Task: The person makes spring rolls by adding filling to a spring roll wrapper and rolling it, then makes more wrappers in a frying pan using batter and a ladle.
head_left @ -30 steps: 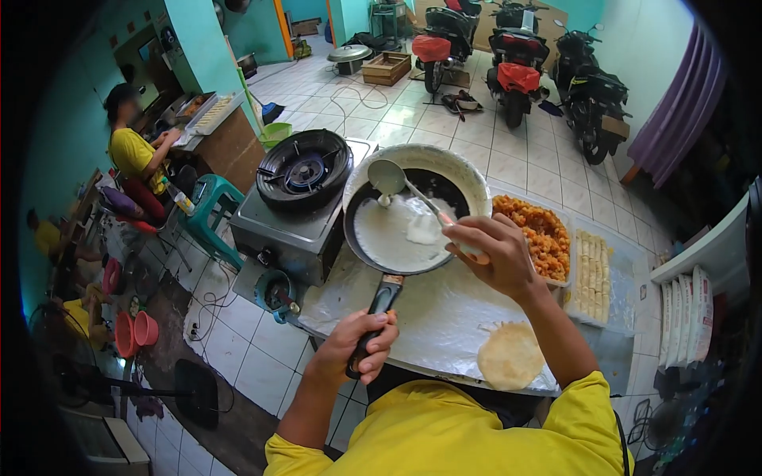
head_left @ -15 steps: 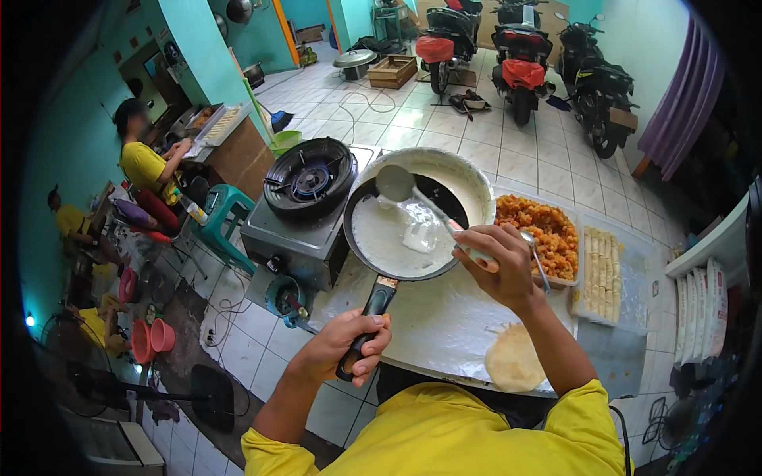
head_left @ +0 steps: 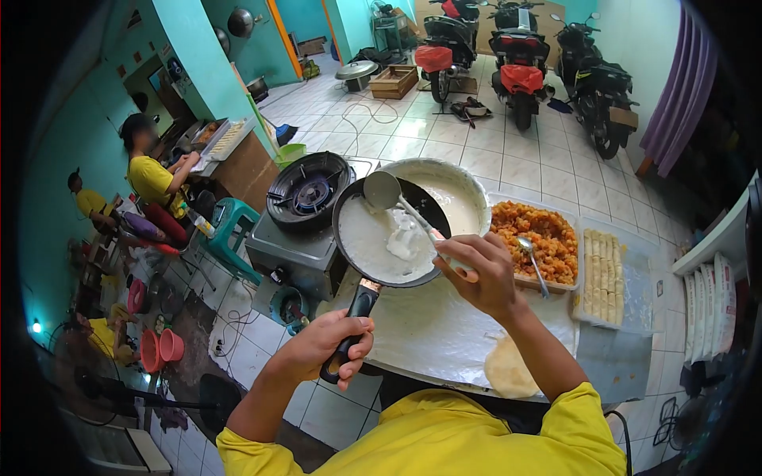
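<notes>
Fingers wrapped round its black handle, my left hand (head_left: 341, 341) holds a frying pan (head_left: 373, 270). Thin white batter (head_left: 385, 246) covers much of the pan's bottom, with a thicker blob near the middle. My right hand (head_left: 482, 274) grips the pale handle of a ladle (head_left: 382, 190), whose bowl is over the pan's far left part. Behind and partly under the pan is a large pot (head_left: 468, 186) of pale batter. One thin round wrapper (head_left: 509, 369) lies on the table (head_left: 429, 333) below my right forearm.
A gas stove (head_left: 311, 190) with a lit burner is left of the pan. To the right are a tray of orange filling (head_left: 536, 238) with a spoon and a box of pale rolls (head_left: 603, 274). A person in yellow (head_left: 155, 178) sits at the left; motorbikes (head_left: 520, 71) stand behind.
The pan and my left hand have shifted a little left. My right hand and the ladle have also moved left, and more of the pot's batter shows.
</notes>
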### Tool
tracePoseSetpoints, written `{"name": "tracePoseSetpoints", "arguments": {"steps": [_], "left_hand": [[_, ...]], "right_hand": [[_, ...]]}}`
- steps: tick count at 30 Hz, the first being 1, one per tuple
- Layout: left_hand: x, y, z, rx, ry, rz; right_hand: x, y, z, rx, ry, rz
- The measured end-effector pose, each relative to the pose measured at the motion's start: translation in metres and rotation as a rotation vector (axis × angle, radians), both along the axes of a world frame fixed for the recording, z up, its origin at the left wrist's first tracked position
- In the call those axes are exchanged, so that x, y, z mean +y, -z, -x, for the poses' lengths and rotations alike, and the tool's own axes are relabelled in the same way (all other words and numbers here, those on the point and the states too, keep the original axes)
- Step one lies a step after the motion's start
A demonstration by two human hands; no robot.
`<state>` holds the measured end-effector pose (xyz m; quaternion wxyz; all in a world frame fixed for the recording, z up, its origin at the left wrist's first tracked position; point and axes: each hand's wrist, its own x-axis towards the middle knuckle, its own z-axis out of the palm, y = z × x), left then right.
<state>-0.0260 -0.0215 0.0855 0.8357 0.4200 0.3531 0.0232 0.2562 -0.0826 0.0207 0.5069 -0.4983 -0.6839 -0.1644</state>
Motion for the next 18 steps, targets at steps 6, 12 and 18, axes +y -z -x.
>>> {"name": "tracePoseSetpoints", "arguments": {"steps": [6,12,18], "left_hand": [[-0.007,0.027,0.003,-0.157,-0.011,0.1],[-0.022,0.065,-0.006,-0.42,-0.09,0.32],[-0.03,0.085,-0.007,-0.515,-0.054,0.415]], "right_hand": [[-0.008,0.011,-0.012,0.162,0.069,-0.001],[-0.021,-0.003,-0.024,0.029,0.113,0.054],[-0.031,-0.018,-0.036,-0.127,0.078,0.076]]}}
